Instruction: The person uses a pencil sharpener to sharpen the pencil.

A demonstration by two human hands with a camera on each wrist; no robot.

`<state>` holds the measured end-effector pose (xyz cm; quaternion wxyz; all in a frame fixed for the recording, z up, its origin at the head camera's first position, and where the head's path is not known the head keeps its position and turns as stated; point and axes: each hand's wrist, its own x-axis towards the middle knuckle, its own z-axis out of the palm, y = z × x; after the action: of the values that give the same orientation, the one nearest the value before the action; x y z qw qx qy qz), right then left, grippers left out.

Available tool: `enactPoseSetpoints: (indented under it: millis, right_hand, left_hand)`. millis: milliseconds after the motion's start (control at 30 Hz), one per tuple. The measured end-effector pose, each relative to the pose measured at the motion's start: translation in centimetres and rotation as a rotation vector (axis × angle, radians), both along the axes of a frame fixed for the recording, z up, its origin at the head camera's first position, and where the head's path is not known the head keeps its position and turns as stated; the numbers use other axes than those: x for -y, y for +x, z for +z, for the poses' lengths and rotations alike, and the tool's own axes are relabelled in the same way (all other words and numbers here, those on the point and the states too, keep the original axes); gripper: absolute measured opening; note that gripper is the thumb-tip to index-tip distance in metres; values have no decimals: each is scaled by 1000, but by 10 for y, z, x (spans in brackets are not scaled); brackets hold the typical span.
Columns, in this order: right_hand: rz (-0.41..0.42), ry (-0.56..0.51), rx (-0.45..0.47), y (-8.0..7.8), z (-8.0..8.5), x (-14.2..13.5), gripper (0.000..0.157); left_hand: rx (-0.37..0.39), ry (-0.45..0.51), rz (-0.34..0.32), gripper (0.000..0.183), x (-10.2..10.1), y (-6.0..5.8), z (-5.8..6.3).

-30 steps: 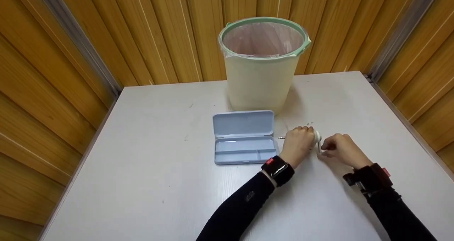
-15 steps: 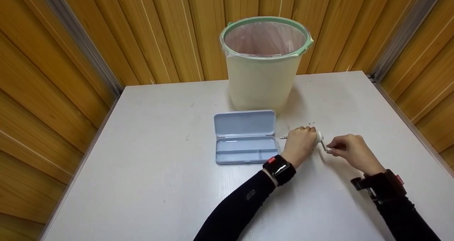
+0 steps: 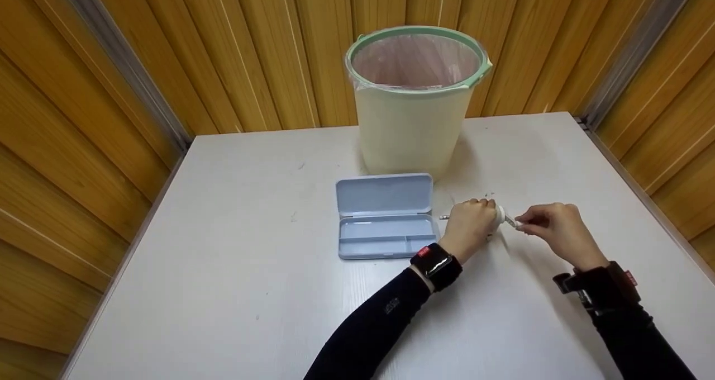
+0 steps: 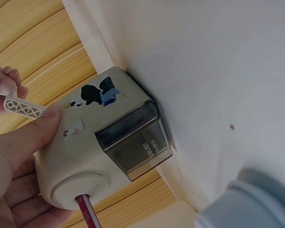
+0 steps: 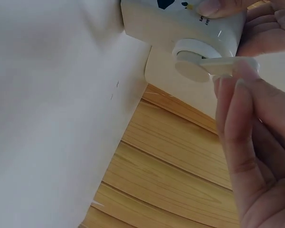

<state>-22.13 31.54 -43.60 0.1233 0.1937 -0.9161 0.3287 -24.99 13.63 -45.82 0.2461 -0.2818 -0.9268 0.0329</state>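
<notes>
My left hand (image 3: 469,229) grips a white crank pencil sharpener (image 4: 85,152) on the table, mostly covered by the hand in the head view. In the left wrist view its side bears cartoon stickers and a dark see-through shavings drawer (image 4: 137,140). A red pencil (image 4: 89,211) sticks out of the sharpener's round front hole. On the opposite end, my right hand (image 3: 564,232) pinches the tip of the crank handle (image 5: 223,65) between thumb and fingers. Close left of the hands lies a light blue pencil case (image 3: 384,195), lid raised, its compartments showing.
Behind the pencil case stands a cream bin (image 3: 410,128) with a green rim and a clear liner. Small dark specks dot the white table (image 3: 223,257). Wood-look panel walls (image 3: 251,50) rise along the back and both sides.
The crank has swung from pointing down toward the person to pointing out to the right. My right hand has moved right and slightly away with it, while my left hand keeps its place.
</notes>
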Motion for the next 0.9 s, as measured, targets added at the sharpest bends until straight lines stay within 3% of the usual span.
enactPoseSetpoints:
  millis: [400,633,900]
  right_hand:
    - [-37,-82,-87,-5,-1,4,14]
    - [-48,-70,-79,-10,1,7,13]
    - [-106,-49,-157,-18,2,11,8]
  left_hand:
    - [26,-35,-29,15,2,-2,0]
    - [19,-39,-16,16,3,-2,1]
    - [4,-27,-10,18,0,-1,-1]
